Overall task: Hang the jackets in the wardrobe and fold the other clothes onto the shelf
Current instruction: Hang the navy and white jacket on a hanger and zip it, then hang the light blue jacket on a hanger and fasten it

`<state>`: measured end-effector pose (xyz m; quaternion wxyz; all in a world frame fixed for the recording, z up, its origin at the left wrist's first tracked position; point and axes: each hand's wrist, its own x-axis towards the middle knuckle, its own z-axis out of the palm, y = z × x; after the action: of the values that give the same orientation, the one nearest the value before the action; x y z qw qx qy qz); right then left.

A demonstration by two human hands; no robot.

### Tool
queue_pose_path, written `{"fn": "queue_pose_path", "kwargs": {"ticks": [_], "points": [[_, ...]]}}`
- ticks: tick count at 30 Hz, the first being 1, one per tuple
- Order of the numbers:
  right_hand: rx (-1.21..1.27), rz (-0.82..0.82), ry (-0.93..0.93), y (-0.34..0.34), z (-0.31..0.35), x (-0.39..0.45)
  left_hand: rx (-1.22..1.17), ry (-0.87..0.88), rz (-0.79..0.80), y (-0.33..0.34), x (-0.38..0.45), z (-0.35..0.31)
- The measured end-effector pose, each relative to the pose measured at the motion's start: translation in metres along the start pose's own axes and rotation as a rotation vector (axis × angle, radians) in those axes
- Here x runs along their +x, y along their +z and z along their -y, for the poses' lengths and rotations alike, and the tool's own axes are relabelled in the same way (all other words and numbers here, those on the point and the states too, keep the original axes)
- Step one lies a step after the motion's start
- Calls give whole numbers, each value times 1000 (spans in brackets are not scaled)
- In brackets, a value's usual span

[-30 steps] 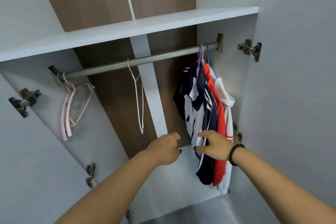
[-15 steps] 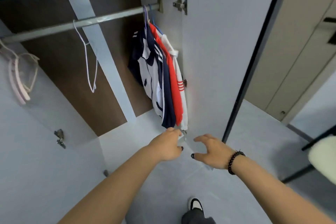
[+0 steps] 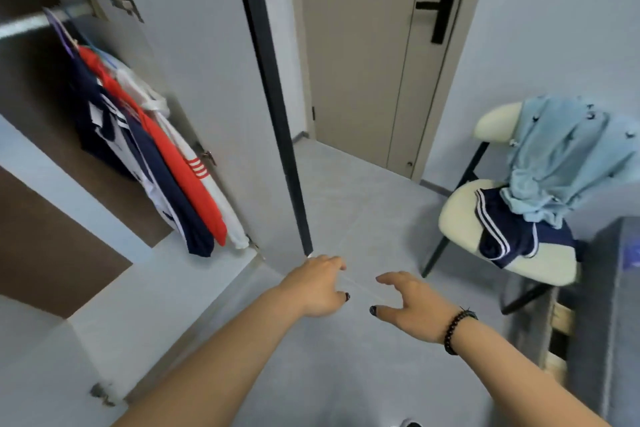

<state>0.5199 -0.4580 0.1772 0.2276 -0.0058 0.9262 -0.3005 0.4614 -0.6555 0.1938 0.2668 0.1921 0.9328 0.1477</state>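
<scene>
Jackets (image 3: 166, 163) hang left; both hands (image 3: 367, 291) reach forward, loosely curled, empty

1. A bedroom in a home: an open wardrobe (image 3: 194, 80) with a hanging rail (image 3: 38, 22) holds jackets (image 3: 166, 166) on hangers.
2. A closed interior door (image 3: 363, 55) with a black lever handle (image 3: 440, 9) stands in a plain pale wall.
3. A cushioned chair (image 3: 460, 215) carries loose clothes (image 3: 561, 156) over a grey tiled floor (image 3: 363, 204).
</scene>
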Motion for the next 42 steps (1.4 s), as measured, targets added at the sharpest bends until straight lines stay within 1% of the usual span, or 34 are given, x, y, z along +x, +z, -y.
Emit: {"fn": "queue_pose_path", "kwargs": {"ticks": [5, 10, 14, 20, 28, 32, 36, 42], "points": [[54, -62, 130, -43, -92, -38, -11, 65, 46, 17, 63, -90], [115, -169, 248, -88, -168, -71, -24, 156, 27, 29, 115, -177], [170, -258, 298, -120, -209, -88, -43, 212, 40, 38, 143, -229], [204, -351, 347, -153, -256, -89, -27, 277, 88, 48, 192, -284], [216, -388, 397, -212, -311, -35, -81, 330, 108, 37, 288, -335], [238, -395, 457, -262, -347, 12, -135, 321, 110, 17, 354, -357], [301, -434, 483, -315, -382, 63, -180, 290, 71, -11, 424, -375], [401, -503, 494, -382, -436, 120, -164, 277, 45, -40, 505, -413]]}}
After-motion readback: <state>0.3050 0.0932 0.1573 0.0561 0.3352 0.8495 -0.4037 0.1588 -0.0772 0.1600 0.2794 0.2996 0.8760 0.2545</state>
